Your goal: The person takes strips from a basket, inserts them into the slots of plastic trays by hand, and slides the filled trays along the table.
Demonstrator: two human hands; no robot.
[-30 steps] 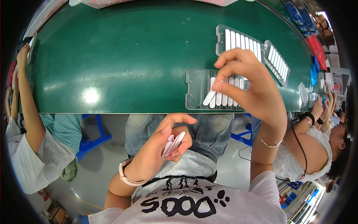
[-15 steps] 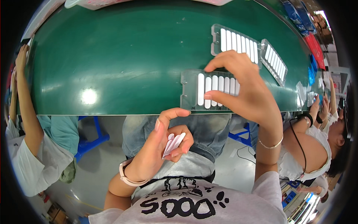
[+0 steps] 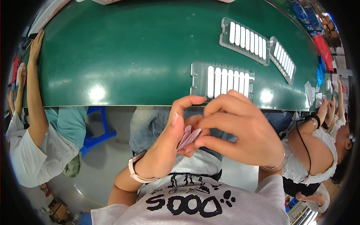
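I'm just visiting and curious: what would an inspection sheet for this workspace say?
Surface: green table, glossy, reflecting lights.
Job's things: three clear trays, each holding white strips in a row.
Clutter: clear plastic packets and red packaging, both toward the right.
Grips: left hand holds a few white strips; right hand has its fingertips at them, contact unclear.
Cables: black cord along the arm of a co-worker at right.
Surroundings: another person at left, near a blue stool.
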